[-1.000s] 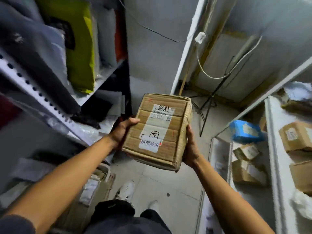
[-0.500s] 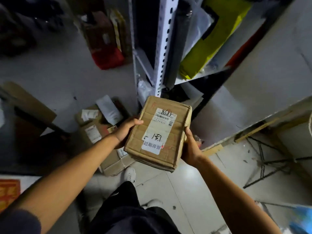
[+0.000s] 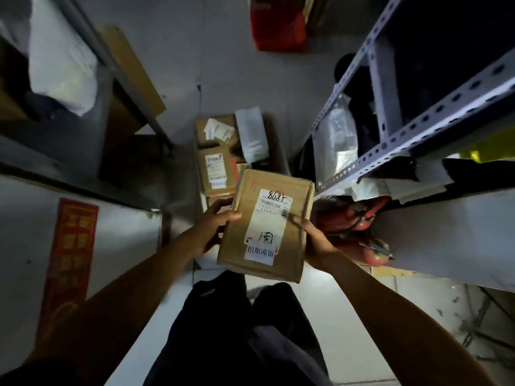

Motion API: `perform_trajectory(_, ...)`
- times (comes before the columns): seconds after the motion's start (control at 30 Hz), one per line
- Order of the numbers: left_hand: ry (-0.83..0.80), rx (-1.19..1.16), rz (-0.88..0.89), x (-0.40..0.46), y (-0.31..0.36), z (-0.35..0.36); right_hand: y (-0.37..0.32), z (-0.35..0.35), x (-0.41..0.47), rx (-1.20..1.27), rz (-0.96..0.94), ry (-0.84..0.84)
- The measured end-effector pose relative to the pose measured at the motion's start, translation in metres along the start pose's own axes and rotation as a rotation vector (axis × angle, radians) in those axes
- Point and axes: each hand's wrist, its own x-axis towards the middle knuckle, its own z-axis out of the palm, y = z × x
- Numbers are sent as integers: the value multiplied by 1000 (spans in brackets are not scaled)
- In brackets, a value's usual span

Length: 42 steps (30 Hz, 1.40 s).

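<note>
Perforated steel rack [image 3: 418, 129], at the right: its projecting rail lies near the load's far corner and could clip it if the carrier swings that way. The cardboard parcel [image 3: 267, 227] is carried in mid-air, label up, above the floor clutter. It is clasped only at its side edges, so a jolt might slide it free. The left hand [image 3: 212, 232] and right hand [image 3: 315, 240] each grasp one side, thumbs on top. Count: one rack, one carried parcel, at least two brown boxes [image 3: 216, 174] underfoot (a trip risk), one white mailer [image 3: 252, 135], two hands.
</note>
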Motion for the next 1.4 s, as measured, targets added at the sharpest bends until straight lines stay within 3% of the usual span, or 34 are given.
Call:
perform_trajectory(0.27,134,-130,-131,15,-58,-32,36,-10,66,-279,266,65)
perform_trajectory(0.53,327,-284,-96,71,-117,-78,58,4,179,-437,290,9)
perform_trajectory(0.73,355,-291,-63,122,-134,-120,62,27,257,-490,196,-37)
perform_trajectory(0.9,375,-216,-51,162,-134,-144,68,39,302,-563,166,10)
perform_trajectory(1.13,644,57,-19,209,-154,-136,113,19,354,-597,152,72)
perform_trajectory(1.3,616,112,-51,205,-158,-132,84,37,328,-719,189,41)
perform_trajectory(1.4,618,139,-77,189,-139,-125,68,45,319,-922,193,120)
